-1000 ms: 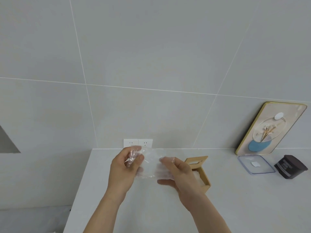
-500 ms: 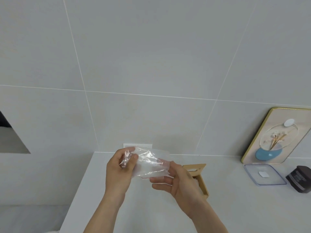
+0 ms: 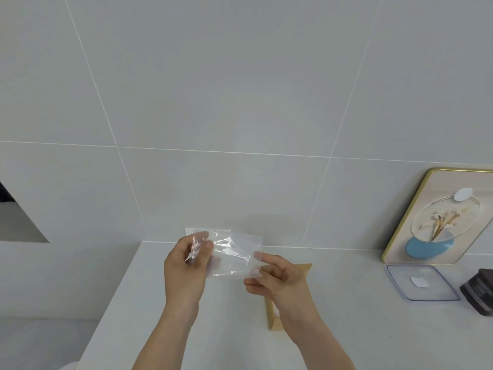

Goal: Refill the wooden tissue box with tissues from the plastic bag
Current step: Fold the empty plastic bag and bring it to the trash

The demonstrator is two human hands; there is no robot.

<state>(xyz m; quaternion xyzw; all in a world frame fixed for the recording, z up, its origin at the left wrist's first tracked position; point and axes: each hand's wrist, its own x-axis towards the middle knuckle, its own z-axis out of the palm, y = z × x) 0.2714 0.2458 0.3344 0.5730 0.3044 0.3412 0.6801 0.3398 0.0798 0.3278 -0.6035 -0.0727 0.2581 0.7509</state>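
Note:
A clear plastic bag (image 3: 234, 256) with white tissues inside is held up above the white counter (image 3: 149, 303). My left hand (image 3: 184, 265) pinches the bag's crumpled left end between thumb and fingers. My right hand (image 3: 277, 279) grips the bag's right edge, with the thumb on top. The wooden tissue box (image 3: 272, 313) stands on the counter behind and below my right hand. Only its light wood frame and a corner of its raised lid (image 3: 305, 269) show; the rest is hidden by my right wrist.
A gold-framed flower picture (image 3: 440, 217) leans on the tiled wall at the right. In front of it lie a clear plastic lid (image 3: 421, 281) and a dark jar (image 3: 480, 295). A white wall socket (image 3: 192, 231) sits behind the bag. The counter's left edge drops off.
Both hands have lifted the bag a little and spread it out flatter. My right hand shifted from under the bag to gripping its right edge. The view tilted upward slightly.

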